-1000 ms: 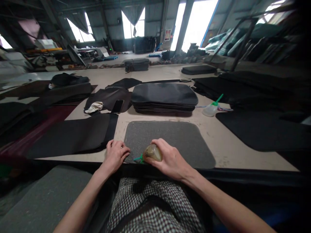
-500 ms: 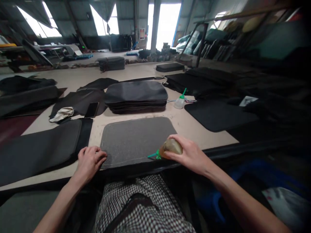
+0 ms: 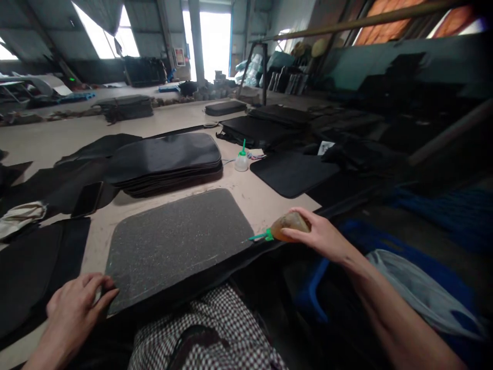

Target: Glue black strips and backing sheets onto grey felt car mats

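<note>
My right hand (image 3: pixel 319 234) is wrapped round a squeeze bottle (image 3: pixel 288 226) of amber liquid, tilted with its green nozzle pointing left. The tip is at the near right edge of a dark grey panel (image 3: pixel 173 241) with rounded far corners and a speckled face. A faint line runs along the panel's near edge. My left hand (image 3: pixel 79 308) is at the panel's near left corner, fingers curled together. Something small and pale shows between them, too little to name.
A stack of black panels (image 3: pixel 165 159) stands behind the grey one. A second squeeze bottle (image 3: pixel 242 162) with a green nozzle stands upright beside it. A single black panel (image 3: pixel 292 172) lies to the right. A phone (image 3: pixel 88 199) and a crumpled cloth (image 3: pixel 23 218) are at left.
The view has swung right. The bottle in my right hand has moved right along the panel's near edge to its right end. My left hand stays by the left corner.
</note>
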A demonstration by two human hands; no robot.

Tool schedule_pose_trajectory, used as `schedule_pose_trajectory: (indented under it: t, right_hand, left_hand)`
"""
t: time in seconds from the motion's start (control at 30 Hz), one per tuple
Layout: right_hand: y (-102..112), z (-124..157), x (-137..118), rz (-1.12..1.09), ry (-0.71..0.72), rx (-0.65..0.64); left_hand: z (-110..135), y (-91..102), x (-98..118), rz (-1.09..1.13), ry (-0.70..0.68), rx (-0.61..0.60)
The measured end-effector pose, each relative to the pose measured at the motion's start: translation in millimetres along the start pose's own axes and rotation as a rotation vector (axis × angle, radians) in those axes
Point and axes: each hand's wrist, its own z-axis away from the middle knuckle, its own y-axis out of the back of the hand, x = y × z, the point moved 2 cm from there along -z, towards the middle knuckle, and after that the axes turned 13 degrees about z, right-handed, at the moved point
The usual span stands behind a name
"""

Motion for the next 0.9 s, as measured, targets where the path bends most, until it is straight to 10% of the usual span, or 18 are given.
schedule_pose_trajectory:
  t: [0.23,0.57,0.9]
  right_hand:
    - [11.2,-5.7,32.3,-0.059,-0.084,0.058]
    - [-31.9,-74.0,-4.2,-0.162,-0.039,0.262]
    - [-34.6,-86.1,-4.4,-0.068,-0.014,0.246]
  left_hand:
    - [-17.5,1.4,21.8,0.111,-0.06,0.065]
    - [-93.3,-51.3,147.9,0.226,-0.307,-0.073]
    - [-105.7,-76.4,153.7,0.152,-0.314,-0.147]
